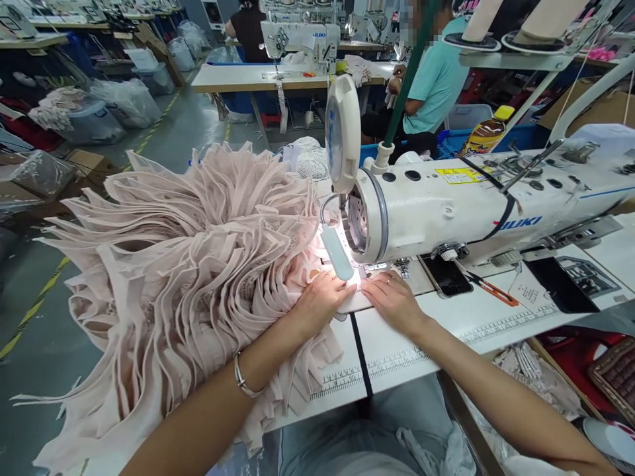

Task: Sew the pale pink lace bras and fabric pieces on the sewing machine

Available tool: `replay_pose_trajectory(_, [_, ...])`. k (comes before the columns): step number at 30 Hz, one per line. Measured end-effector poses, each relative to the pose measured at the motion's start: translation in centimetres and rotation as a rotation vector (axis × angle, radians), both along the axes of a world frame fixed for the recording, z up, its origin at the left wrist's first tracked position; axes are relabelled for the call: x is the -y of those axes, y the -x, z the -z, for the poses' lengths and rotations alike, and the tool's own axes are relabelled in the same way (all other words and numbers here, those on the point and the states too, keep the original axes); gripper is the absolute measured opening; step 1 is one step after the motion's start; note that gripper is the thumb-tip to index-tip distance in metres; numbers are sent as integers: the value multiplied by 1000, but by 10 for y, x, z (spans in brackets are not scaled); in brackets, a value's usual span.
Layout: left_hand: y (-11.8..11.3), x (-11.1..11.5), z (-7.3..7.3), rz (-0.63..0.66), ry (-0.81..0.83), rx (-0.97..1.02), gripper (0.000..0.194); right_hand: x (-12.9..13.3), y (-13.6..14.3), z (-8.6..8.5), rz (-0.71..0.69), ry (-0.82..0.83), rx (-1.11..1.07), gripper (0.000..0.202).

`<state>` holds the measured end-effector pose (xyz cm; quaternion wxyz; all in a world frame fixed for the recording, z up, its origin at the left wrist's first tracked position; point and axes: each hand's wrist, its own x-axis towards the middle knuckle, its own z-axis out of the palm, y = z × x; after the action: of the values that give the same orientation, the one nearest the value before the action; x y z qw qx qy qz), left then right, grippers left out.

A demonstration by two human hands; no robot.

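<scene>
Under the head of a white sewing machine (417, 211), my left hand (320, 301) and my right hand (391, 303) meet in the lamp's glare near the needle area. Fingers of both are pressed together on the edge of a pale pink fabric piece (353, 288), mostly hidden by the hands and washed out by light. A big heap of pale pink fabric pieces (198, 264) with lacy parts lies left of the machine, against my left forearm. A flat grey-green lamp or guard (337, 252) hangs just above my left fingertips. The needle itself is hidden.
Right of my right hand lie a phone (449, 274), orange-handled snips (496, 291) and a dark flat device (560, 284). A ruler strip (397, 360) runs along the table's front. A bottle (489, 132) stands behind the machine. Co-workers sit beyond, one in a turquoise shirt (439, 76).
</scene>
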<state>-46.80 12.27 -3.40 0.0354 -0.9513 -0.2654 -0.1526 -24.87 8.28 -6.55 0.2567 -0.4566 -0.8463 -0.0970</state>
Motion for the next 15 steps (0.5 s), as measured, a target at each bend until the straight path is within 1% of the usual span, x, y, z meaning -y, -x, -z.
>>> replay_pose_trajectory(4, [-5,6,-6,16,-81,-159,29,2,8,-5,-19,-74,39,22])
replay_pose_trajectory(6, [-8,8,-7,17,-103,-225,31,2,13,-8,-2,-115,70,25])
replay_pose_trajectory(8, [-9,10,-7,18,-104,-258,31,1,18,-8,29,-148,51,27])
replay_pose_trajectory(11, [-10,10,-6,32,-82,-284,30,-1,19,-7,64,-139,-122,27])
replay_pose_trajectory(13, [-9,10,-5,20,-86,-284,31,-3,17,-6,67,-79,-247,25])
replay_pose_trajectory(15, [-9,10,-5,-5,-99,-260,30,-3,13,-7,42,-25,-302,22])
